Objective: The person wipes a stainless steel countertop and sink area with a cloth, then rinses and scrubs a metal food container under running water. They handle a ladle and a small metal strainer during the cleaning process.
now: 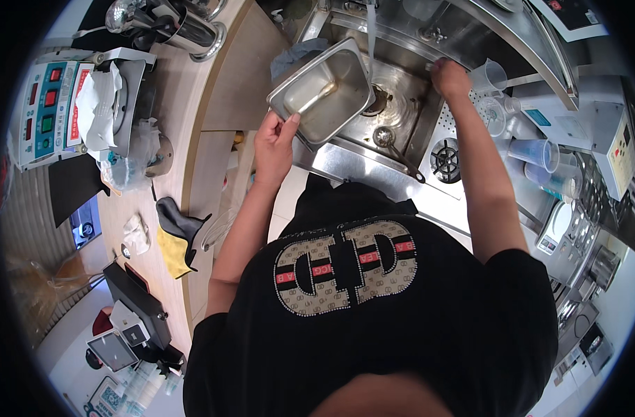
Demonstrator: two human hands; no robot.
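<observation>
My left hand (277, 143) grips the near rim of a rectangular stainless steel food pan (330, 112), thumb inside the rim. The pan tilts over the left part of the steel sink (411, 104). A stream of water (371, 41) falls beside the pan's far right corner into the basin. At the sink's right edge, my right hand (451, 78) has its fingers curled by a small metal piece, and what it holds is mostly hidden. A ladle (396, 151) rests in the basin, its dark handle over the front edge. The drain (378, 100) is partly covered by the pan.
A grey-blue cloth (296, 57) lies left of the sink. Right of it stand a clear plastic jug (488, 78), several plastic cups (534, 154) and a round black grate (446, 160). The wooden counter (182, 135) holds a sealing machine (56, 109) and a black-and-yellow cloth (176, 250).
</observation>
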